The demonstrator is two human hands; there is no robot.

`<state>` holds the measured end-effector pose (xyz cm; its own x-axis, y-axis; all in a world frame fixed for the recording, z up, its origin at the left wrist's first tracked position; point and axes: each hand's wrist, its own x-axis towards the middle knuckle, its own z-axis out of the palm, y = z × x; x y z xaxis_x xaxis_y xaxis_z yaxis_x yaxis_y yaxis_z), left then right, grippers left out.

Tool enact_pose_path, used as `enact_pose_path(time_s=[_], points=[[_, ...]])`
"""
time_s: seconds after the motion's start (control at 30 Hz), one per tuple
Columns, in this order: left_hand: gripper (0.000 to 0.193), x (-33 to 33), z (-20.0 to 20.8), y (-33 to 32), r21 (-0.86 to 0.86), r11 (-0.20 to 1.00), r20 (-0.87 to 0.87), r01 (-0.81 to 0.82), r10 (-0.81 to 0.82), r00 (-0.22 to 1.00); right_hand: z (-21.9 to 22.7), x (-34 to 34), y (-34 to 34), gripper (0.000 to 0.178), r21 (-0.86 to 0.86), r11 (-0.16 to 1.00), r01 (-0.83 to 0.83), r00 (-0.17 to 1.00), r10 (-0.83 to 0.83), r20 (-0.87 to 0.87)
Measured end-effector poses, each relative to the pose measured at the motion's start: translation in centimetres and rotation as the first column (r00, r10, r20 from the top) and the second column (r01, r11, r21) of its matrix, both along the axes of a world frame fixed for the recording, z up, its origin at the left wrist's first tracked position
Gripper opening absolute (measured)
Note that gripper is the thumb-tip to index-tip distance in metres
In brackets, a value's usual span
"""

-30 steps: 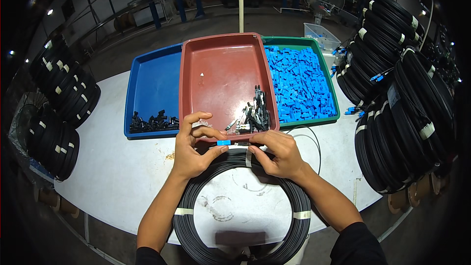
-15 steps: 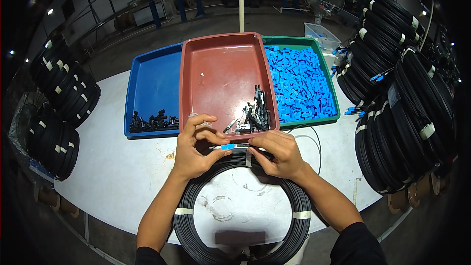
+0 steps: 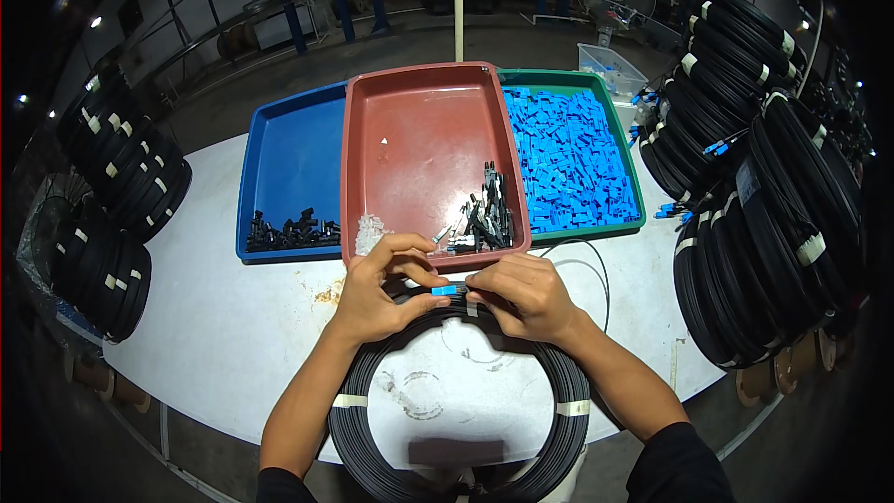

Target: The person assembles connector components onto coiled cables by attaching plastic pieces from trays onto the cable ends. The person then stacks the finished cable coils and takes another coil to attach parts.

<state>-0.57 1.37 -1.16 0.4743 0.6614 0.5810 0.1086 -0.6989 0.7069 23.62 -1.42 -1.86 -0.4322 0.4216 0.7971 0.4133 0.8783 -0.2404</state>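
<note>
Between thumb and fingers, my left hand (image 3: 384, 287) pinches a small blue connector housing (image 3: 445, 291). From the right, my right hand (image 3: 523, 293) is closed on the dark connector end of a cable, which meets the blue housing; my fingers hide most of it. Both hands are over the far side of a black cable coil (image 3: 348, 438), bound with pale tape and lying at the near edge of the table. Just beyond my fingers stands a red tray (image 3: 424, 130) with black connector parts (image 3: 486, 219) and small clear pieces (image 3: 371, 231).
Left of the red tray is a blue tray (image 3: 293, 154) with black parts (image 3: 293, 229); right of it, a green tray (image 3: 636, 196) full of blue housings (image 3: 568, 158). Cable coils are stacked at the left (image 3: 126, 158) and right (image 3: 764, 251) of the white table (image 3: 205, 335).
The blue housing and both hands have shifted slightly right and toward me. Less of the dark connector end shows between my hands. The clear pieces in the red tray are now more exposed.
</note>
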Motion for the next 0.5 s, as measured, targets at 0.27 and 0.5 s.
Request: enact_pose_path(time_s=[0.27,0.5], points=[[0.052,0.11,0.22,-0.6,0.066,0.998,0.011,-0.022,0.022,1.0,-0.17,-0.01,-0.18,0.027,-0.113,0.978,0.174,0.985,-0.173,0.024],[0.045,0.22,0.23,-0.75,0.049,0.997,0.027,-0.052,0.051,0.998,-0.53,-0.05,0.15,0.021,-0.125,0.992,0.017,0.998,-0.024,-0.058]])
